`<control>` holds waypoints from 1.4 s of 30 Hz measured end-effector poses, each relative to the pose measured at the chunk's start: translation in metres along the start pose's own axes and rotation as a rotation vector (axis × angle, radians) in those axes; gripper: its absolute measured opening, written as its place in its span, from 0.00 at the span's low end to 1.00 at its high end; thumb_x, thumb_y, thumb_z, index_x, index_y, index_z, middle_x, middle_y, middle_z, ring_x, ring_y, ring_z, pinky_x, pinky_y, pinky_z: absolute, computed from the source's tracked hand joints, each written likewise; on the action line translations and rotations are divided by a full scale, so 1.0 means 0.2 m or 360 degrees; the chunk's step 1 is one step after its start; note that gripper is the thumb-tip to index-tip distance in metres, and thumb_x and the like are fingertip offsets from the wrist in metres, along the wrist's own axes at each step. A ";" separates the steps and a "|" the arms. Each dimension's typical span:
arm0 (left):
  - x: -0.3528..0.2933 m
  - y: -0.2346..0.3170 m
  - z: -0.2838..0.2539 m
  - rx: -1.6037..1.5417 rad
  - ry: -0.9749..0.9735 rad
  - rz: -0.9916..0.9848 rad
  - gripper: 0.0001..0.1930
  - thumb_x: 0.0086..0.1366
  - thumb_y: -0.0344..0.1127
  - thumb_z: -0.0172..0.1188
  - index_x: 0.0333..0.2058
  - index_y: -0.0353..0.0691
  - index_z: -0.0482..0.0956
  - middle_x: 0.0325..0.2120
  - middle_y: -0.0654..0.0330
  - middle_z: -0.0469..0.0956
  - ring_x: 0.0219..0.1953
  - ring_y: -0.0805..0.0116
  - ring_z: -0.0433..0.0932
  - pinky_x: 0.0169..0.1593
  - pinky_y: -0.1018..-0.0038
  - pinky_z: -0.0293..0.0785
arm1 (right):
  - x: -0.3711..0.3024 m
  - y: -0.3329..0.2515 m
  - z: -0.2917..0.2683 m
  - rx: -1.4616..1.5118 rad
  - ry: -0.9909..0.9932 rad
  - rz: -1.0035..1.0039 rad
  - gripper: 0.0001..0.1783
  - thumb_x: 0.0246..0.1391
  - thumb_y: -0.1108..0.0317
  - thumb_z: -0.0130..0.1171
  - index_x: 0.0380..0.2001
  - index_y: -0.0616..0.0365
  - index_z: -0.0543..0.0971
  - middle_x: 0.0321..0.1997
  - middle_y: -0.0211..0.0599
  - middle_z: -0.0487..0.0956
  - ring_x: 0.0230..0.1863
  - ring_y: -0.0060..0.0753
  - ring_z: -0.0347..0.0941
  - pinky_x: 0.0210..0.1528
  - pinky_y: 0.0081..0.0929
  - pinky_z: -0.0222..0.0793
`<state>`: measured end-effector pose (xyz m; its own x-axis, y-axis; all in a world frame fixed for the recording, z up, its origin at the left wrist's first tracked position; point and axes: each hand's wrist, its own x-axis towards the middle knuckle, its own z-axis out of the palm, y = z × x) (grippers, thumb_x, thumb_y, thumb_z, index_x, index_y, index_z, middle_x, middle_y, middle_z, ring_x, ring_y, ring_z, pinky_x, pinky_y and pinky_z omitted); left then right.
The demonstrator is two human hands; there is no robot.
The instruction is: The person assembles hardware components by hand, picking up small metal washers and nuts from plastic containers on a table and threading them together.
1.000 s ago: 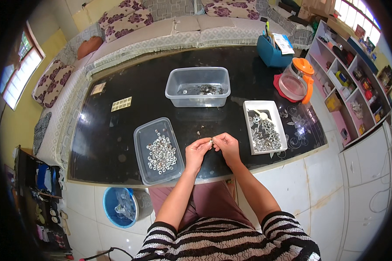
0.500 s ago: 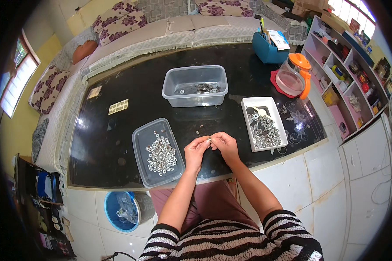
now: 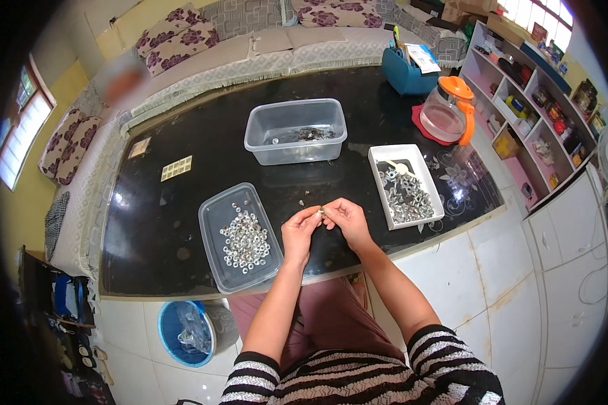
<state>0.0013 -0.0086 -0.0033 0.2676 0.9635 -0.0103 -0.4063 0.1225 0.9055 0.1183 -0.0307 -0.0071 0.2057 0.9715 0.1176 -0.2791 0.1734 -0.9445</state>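
My left hand [image 3: 298,229] and my right hand [image 3: 345,221] meet above the black table, fingertips pinched together. Between them is a small shiny metal piece [image 3: 321,212], too small to identify exactly. Left of my hands, a clear plastic lid [image 3: 213,227] lies flat and bears many small silver nuts [image 3: 246,243]. To the right stands a white box [image 3: 377,177] of irregular silver metal pieces [image 3: 408,200], with a cream plastic piece [image 3: 402,169] on top. Beyond my hands sits a clear plastic tub [image 3: 294,154] with small dark pieces [image 3: 314,134] inside.
A few tiny bits [image 3: 304,198] lie just past my hands. Farther right stand an orange-lidded jug [image 3: 446,115] and a teal holder [image 3: 405,74]. A pale card [image 3: 176,169] lies at the left. Below the table edge is a blue bin [image 3: 175,337].
The whole view has shifted slightly, moving the table things a little leftward. Both hands stay together, still pinching the small piece, with slight finger movement.
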 end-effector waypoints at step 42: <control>0.01 -0.01 -0.01 -0.0039 -0.0199 0.0088 0.05 0.51 0.25 0.54 0.29 0.33 0.72 0.22 0.63 0.73 0.24 0.80 0.70 0.30 0.85 0.67 | -0.03 -0.01 0.06 -0.0932 0.0231 -0.0380 0.15 0.51 0.62 0.43 0.17 0.61 0.66 0.11 0.31 0.66 0.14 0.18 0.62 0.16 0.17 0.56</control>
<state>0.0008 -0.0067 -0.0067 0.3504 0.9319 0.0939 -0.4444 0.0772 0.8925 0.1069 -0.0346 -0.0027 0.3347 0.8785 0.3409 0.3393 0.2252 -0.9133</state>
